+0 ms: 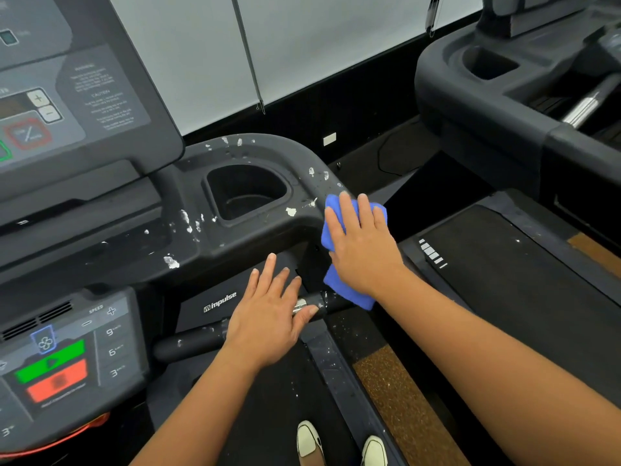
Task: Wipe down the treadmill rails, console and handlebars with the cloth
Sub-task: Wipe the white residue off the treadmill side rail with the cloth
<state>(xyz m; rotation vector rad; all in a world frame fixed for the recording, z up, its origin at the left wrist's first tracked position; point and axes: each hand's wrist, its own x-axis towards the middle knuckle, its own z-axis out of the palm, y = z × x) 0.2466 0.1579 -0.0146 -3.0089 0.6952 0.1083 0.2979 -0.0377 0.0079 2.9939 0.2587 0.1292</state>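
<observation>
A blue cloth (339, 287) lies flat against the right end of the treadmill's black curved handlebar (268, 149), with my right hand (363, 243) pressed on it, fingers spread. The handlebar and the cup-holder rim (215, 196) carry white flaky spots. My left hand (272, 314) rests open, palm down, on the short grip bar (191, 341) with its metal sensor (300, 306), just below and left of the cloth. The console (60, 344) with green and red buttons is at the lower left; an upper display panel (67, 89) stands at the top left.
A second treadmill (504, 105) stands to the right, its belt (524, 270) beside my right arm. The side rail (332, 368) and a brown cork-like strip (396, 398) run below my hands. Two white shoes (309, 438) show at the bottom. A window blind fills the back.
</observation>
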